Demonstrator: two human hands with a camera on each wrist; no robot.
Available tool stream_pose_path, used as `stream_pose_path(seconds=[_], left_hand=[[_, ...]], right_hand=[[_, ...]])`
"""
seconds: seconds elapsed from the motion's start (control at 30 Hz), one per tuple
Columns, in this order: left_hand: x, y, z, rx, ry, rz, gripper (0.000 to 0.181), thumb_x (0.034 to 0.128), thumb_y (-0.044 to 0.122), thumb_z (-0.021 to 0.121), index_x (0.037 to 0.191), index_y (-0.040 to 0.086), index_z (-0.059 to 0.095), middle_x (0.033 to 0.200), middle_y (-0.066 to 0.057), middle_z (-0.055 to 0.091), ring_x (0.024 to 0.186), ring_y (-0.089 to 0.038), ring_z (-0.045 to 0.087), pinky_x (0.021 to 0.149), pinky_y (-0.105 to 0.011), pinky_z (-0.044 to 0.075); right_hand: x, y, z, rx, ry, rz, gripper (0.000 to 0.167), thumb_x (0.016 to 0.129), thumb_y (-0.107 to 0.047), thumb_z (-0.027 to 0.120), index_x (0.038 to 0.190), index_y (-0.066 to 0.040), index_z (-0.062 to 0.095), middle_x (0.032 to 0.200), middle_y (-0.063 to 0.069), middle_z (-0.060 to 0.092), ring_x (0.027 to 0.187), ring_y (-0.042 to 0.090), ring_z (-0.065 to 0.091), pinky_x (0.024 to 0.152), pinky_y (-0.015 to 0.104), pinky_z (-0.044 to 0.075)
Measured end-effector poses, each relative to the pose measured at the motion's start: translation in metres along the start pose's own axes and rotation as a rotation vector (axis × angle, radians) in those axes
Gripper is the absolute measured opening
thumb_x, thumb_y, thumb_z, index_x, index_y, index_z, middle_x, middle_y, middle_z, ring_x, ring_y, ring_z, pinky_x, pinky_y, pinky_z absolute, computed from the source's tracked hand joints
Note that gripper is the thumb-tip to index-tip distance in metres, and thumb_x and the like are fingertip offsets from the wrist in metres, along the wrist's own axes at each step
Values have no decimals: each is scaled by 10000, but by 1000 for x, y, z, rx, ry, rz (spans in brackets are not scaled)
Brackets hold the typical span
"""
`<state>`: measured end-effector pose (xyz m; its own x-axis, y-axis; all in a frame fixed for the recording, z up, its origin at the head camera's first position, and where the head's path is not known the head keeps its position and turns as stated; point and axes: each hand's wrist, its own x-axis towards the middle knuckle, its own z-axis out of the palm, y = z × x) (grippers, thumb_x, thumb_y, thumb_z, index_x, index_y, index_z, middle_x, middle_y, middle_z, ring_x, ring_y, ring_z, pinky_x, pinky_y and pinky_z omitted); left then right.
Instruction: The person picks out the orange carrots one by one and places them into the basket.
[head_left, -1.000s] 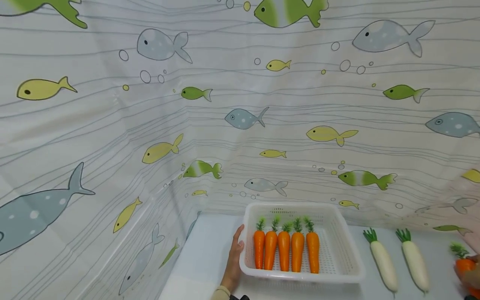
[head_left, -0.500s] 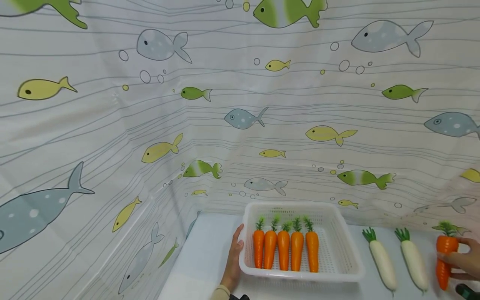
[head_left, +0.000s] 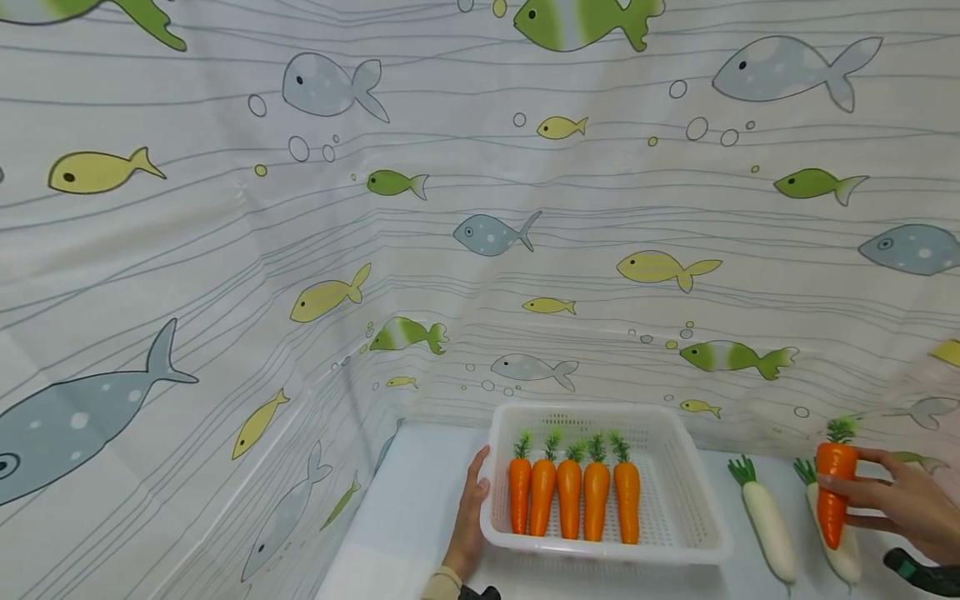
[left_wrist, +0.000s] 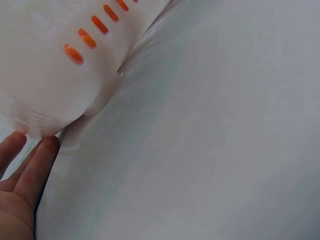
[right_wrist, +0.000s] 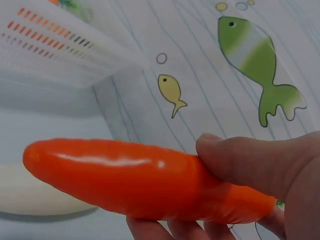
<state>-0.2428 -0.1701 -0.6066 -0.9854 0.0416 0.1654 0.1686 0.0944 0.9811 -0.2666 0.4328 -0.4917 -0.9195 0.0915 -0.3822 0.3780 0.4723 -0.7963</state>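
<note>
My right hand (head_left: 900,498) grips an orange carrot (head_left: 834,493) with a leafy green top. In the head view it is upright in front of a white radish (head_left: 843,542), hiding part of it. The right wrist view shows the thumb on one side of the carrot (right_wrist: 125,177) and the fingers on the other. My left hand (head_left: 468,518) touches the left side of a white plastic basket (head_left: 697,517); the left wrist view has its fairly straight fingers (left_wrist: 37,170) against the basket wall (left_wrist: 55,95). Several carrots (head_left: 568,500) lie in a row inside.
Another white radish (head_left: 768,529) lies on the white table (head_left: 420,492) between the basket and the radish behind the held carrot. A fish-patterned sheet (head_left: 585,192) hangs at the back and left. The basket's right part shows bare perforated floor.
My right hand has come in from the right edge with the carrot and moved left, from beside the radishes to over the right one. My left hand stays at the basket.
</note>
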Motion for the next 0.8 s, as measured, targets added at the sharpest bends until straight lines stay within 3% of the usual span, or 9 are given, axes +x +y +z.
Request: stream_pose_path(seconds=[0.1,0.23,0.33,0.47,0.6,0.8], left_hand=[[0,1,0,1,-2,-3,588,1100,526,230,1678,420,214,1774,-25,221,1582,-412,315,1215,-699,339],[-1,3,0,-5,-2,-7,586,1101,524,234,1678,421,215,1774,-18,222,1587,-409,307,1221,-704,324],[-1,3,0,-7,3,-5,580,1104,518,236,1676,423,220,1773,-12,226,1590,-403,305,1227,-703,314],[0,3,-1,-12,8,5,577,1106,509,243,1675,421,227,1772,-10,230,1593,-399,301,1232,-698,307],[1,2,-1,-23,2,9,587,1103,505,244,1681,408,220,1773,-18,223,1594,-400,296,1236,-703,296],[-1,3,0,-26,1,10,590,1101,494,243,1683,401,219,1771,-19,227,1586,-393,309,1235,-698,304]], right_hand=[[-2,-3,2,14,-69,-21,1210,1029,-414,688,1506,223,-222,1443,572,109,1022,498,657,883,546,642],[0,-6,7,32,-125,-65,1087,1061,-344,654,1510,224,-156,1430,570,213,966,273,702,891,534,645],[1,-11,15,42,-160,-102,975,1073,-303,640,1509,207,-67,1357,522,391,986,262,701,903,529,643],[3,-19,27,70,-195,-122,859,1077,-285,633,1516,145,34,1279,302,598,1013,248,697,918,511,638],[5,-28,35,108,-224,-126,812,1076,-284,632,1521,102,72,1239,150,645,1023,235,688,912,479,639],[4,-40,45,154,-288,-142,830,1092,-306,598,1565,74,31,1238,66,641,1054,236,694,939,491,629]])
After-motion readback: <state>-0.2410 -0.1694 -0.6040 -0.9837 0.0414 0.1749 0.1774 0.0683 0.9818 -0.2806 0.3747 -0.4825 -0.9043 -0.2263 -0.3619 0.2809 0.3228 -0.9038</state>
